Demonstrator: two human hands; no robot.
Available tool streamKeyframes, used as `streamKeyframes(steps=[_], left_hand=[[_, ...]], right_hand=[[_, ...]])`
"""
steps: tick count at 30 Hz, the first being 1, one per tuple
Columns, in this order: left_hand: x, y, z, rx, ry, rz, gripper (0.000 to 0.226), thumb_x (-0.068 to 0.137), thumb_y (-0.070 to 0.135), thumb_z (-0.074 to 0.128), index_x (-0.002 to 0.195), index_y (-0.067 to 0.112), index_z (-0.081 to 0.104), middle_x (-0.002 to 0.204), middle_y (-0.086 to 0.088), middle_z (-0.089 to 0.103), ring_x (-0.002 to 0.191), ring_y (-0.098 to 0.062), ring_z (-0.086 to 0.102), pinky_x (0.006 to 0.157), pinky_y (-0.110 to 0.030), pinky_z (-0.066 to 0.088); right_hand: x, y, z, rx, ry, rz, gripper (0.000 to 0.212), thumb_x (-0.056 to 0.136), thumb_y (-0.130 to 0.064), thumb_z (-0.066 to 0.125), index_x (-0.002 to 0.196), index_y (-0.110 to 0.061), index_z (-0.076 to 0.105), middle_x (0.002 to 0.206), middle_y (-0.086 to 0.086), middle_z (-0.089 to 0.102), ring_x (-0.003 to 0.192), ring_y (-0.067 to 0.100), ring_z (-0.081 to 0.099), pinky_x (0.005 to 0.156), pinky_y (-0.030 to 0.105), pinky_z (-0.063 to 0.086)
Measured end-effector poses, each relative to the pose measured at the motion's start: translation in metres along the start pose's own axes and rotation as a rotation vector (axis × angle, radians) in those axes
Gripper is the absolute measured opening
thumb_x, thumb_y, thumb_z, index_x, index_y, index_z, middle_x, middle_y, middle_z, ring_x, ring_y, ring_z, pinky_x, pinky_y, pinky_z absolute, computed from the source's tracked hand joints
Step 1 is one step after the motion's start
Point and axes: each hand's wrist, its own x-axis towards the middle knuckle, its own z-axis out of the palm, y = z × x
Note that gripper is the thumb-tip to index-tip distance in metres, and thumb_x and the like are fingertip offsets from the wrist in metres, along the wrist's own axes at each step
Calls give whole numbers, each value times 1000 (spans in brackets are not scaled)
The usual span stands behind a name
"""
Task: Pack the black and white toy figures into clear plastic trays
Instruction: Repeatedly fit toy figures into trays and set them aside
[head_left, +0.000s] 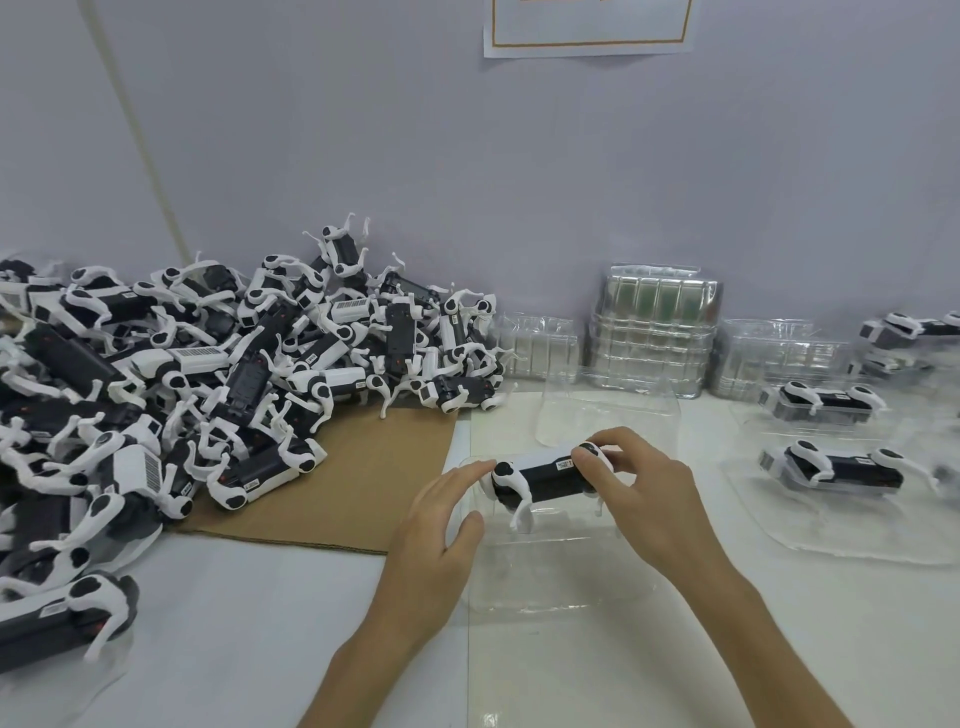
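A black and white toy figure (545, 475) lies in a clear plastic tray (550, 577) at the centre of the white table. My right hand (649, 499) pinches the figure's right end between thumb and fingers. My left hand (441, 525) has straight fingers touching the figure's left end, its thumb resting on the tray's edge. A big heap of the same figures (208, 374) covers the left side. On the right, two figures (841, 467) (823, 400) sit packed in clear trays.
Stacks of empty clear trays (654, 338) stand against the back wall. A brown cardboard sheet (353, 483) lies under the heap's right edge. More packed figures (909, 332) are at the far right. A loose figure (62, 618) lies at the near left.
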Motion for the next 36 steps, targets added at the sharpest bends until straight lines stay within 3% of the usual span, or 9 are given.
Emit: streamKeyframes(steps=[4,7,10,15,20,23,28,32,36], left_hand=[[-1,-1,0,6,-3,1,51,86,22,41,124,56,49,127,47,45,128,16,35,96,4,22],[0,-2,0,27,-1,-13,52,85,22,38,121,57,50,127,40,50,128,17,34,99,2,21],[2,-5,-2,53,0,-43,49,84,26,37,117,60,51,132,37,45,129,18,31,103,-4,22],[2,-11,2,55,47,-84,42,96,31,40,136,44,47,141,31,38,137,9,30,112,-19,24],[3,-20,3,143,-35,-306,51,99,56,33,133,24,53,144,7,53,133,-17,46,116,-36,24],[3,-15,2,-16,5,-247,44,99,58,35,136,41,51,133,23,58,129,-4,49,112,-32,30],[8,-1,-2,-359,93,-187,58,95,60,47,149,51,28,146,30,44,134,-6,47,115,-41,35],[9,-2,-5,-408,169,-111,77,79,51,69,147,49,31,135,31,53,120,9,53,97,-26,44],[8,-5,-5,-427,164,-88,95,66,54,76,148,50,27,130,44,47,113,17,51,94,-27,44]], right_hand=[[-1,-1,0,-55,-32,7,21,86,-58,54,91,-38,58,90,-20,68,86,6,59,87,33,43],[1,1,0,-275,-63,-33,22,91,-54,50,94,-35,60,113,-29,53,124,7,44,102,31,21],[3,6,0,-274,-178,57,24,95,-54,49,101,-36,64,131,-21,47,137,8,34,106,36,20],[5,8,-3,-9,-180,245,59,94,-63,42,143,-29,42,151,-5,42,135,17,42,109,39,35],[8,13,-7,-141,-272,408,68,95,-70,26,127,-18,58,128,3,58,105,20,49,91,33,36],[6,7,-8,38,-278,366,51,90,-74,31,118,-40,58,124,-9,57,111,15,51,95,32,36],[1,-2,-7,304,-354,184,85,74,-82,47,150,-49,28,152,-25,37,141,4,36,118,41,30],[0,-5,-6,333,-393,62,75,75,-75,59,143,-57,32,140,-29,48,113,-18,52,93,21,39],[0,-8,-3,318,-297,31,57,75,-68,60,126,-66,36,131,-25,54,105,-5,61,84,19,43]])
